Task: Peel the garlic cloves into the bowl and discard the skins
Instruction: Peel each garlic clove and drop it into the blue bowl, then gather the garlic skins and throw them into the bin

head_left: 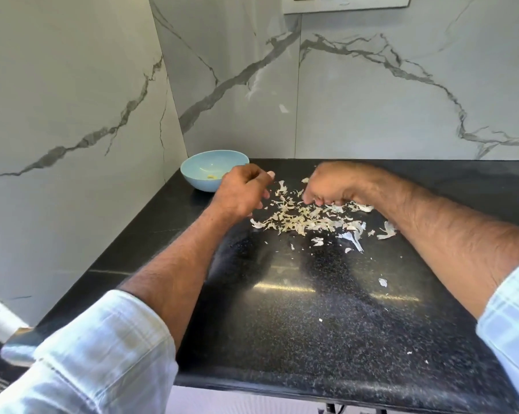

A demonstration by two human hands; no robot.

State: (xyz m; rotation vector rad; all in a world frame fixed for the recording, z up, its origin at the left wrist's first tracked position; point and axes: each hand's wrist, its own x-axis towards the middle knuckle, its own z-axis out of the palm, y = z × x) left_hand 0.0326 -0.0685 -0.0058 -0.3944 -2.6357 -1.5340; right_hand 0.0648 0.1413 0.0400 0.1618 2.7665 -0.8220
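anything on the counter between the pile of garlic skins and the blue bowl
Only the left hand, which hovers between the garlic skins and the blue bowl. Otherwise the black countertop shows nothing in the way.

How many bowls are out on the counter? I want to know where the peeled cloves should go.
1. The light blue bowl sits at the far left corner of the black counter, just beyond the left hand. Something small and pale lies inside.
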